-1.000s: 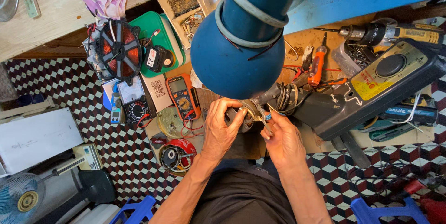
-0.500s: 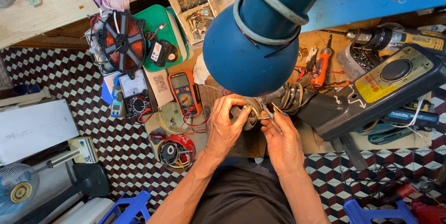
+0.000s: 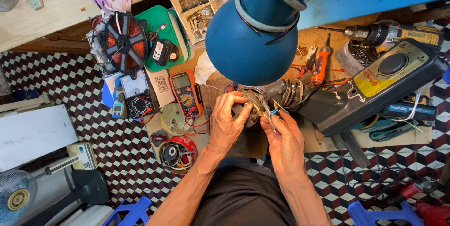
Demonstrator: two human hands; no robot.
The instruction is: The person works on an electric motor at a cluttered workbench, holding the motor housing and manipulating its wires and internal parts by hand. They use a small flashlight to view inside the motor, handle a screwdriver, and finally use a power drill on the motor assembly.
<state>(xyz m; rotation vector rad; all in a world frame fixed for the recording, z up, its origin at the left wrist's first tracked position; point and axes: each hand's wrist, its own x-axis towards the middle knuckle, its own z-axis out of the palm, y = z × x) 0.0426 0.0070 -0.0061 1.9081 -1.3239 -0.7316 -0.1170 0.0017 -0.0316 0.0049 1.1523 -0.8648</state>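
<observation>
Your left hand (image 3: 228,125) curls around the round motor part (image 3: 251,106), fingers pressed on its rim, at the workboard's (image 3: 323,139) near edge under the blue lamp shade (image 3: 243,43). Your right hand (image 3: 283,137) pinches thin wires (image 3: 271,112) beside it.

checkered floor (image 3: 70,81) | cardboard sheet (image 3: 323,43) | orange multimeter (image 3: 186,94) | cordless drill (image 3: 398,34)
</observation>
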